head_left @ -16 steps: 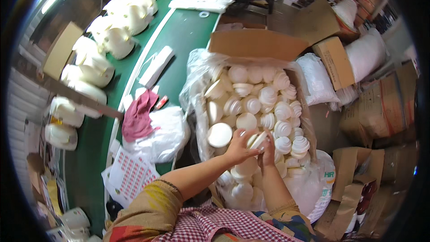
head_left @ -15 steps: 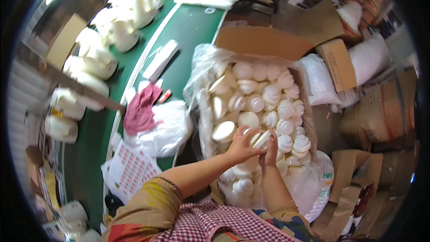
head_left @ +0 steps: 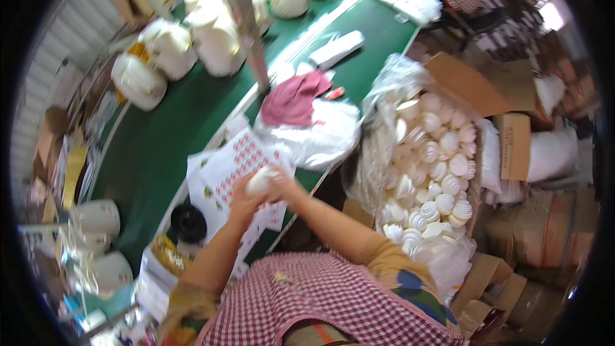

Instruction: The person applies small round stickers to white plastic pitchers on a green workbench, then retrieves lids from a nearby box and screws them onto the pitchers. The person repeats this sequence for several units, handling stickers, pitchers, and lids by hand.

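Note:
Above the sticker sheets (head_left: 221, 163), which carry rows of small red marks, I hold a rounded white plastic lid (head_left: 259, 182) between both hands. My left hand (head_left: 239, 200) grips it from the left and my right hand (head_left: 282, 186) closes on it from the right. Motion blurs the fingers and the lid's details. To the right, a carton lined with clear plastic holds many similar cream-white stepped lids (head_left: 442, 154), lying loose at various angles.
On the green belt (head_left: 160, 141) lie a maroon cloth (head_left: 295, 97), a white plastic bag (head_left: 320, 133) and a white box (head_left: 336, 49). White kettle-like bodies (head_left: 214, 35) line the far side near a post (head_left: 246, 22). A black roll (head_left: 188, 223) is at left; cartons (head_left: 535, 224) stand at right.
Both hands have moved left from over the lid carton to above the sticker sheets, carrying a lid. The view has turned left, so the carton now appears farther right.

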Action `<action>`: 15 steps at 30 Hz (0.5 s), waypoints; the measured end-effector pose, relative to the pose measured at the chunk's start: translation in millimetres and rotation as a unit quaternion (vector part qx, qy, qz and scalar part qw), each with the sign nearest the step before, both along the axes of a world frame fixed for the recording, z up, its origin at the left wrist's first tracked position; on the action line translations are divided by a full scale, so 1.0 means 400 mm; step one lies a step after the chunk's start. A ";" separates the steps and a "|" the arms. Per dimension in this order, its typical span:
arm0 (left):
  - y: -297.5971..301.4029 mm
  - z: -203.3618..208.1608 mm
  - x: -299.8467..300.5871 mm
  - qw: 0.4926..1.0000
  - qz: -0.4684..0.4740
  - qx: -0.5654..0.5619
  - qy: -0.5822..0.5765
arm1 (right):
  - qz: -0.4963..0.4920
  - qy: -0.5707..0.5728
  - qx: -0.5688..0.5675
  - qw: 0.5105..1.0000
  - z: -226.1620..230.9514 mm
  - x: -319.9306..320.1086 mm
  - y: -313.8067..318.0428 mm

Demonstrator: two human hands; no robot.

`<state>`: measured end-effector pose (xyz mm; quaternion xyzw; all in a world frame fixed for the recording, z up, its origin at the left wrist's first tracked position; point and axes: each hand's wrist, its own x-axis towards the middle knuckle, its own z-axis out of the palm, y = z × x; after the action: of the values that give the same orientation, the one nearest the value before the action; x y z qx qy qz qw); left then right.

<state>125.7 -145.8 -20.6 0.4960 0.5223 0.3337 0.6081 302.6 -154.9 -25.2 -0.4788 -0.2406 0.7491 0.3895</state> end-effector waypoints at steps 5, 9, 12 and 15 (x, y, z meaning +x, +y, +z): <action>0.148 -0.040 -0.194 0.983 0.066 0.003 0.170 | 0.080 -0.112 0.072 0.988 -0.047 -0.220 0.160; 0.202 -0.123 -0.268 0.955 0.064 0.022 0.287 | -0.006 -0.351 0.295 0.889 -0.148 -0.196 0.138; 0.237 -0.192 -0.353 0.909 0.035 0.093 0.405 | 0.055 -0.138 0.266 0.952 -0.005 0.080 0.002; 0.227 -0.045 -0.286 0.805 0.010 0.215 0.553 | -0.168 -0.173 0.195 0.951 0.110 0.417 -0.191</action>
<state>11.3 -55.1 -38.5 0.7090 0.6902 0.1129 0.0909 469.5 -231.5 18.8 -0.5495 -0.3620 0.5166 0.5479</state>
